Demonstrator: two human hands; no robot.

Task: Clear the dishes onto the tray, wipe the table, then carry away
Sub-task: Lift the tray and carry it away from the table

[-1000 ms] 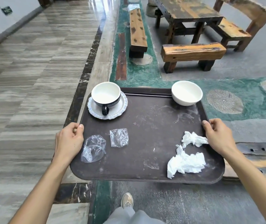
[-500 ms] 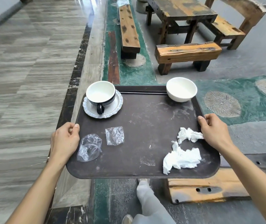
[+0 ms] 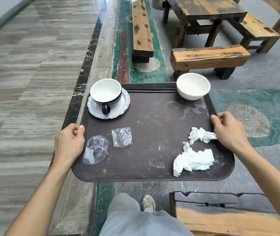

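Note:
I hold a dark brown tray (image 3: 152,116) level in front of me, off the ground. My left hand (image 3: 69,143) grips its left edge and my right hand (image 3: 229,132) grips its right edge. At the tray's far left a black cup with a white inside (image 3: 106,93) stands on a silvery saucer (image 3: 124,106). A white bowl (image 3: 193,86) sits at the far right corner. Two clear plastic wrappers (image 3: 95,149) (image 3: 122,137) lie near my left hand. Two crumpled white tissues (image 3: 201,135) (image 3: 192,160) lie near my right hand.
A wooden bench (image 3: 209,57), a dark wooden table (image 3: 207,9) and another long bench (image 3: 141,26) stand ahead. A bench end (image 3: 221,217) is by my right leg. Striped grey floor (image 3: 25,82) stretches to the left, past a dark stone border (image 3: 84,68).
I have walked forward with the tray; the benches ahead are nearer and the bench at my right has slid back beside my leg. Both hands keep their grip on the tray.

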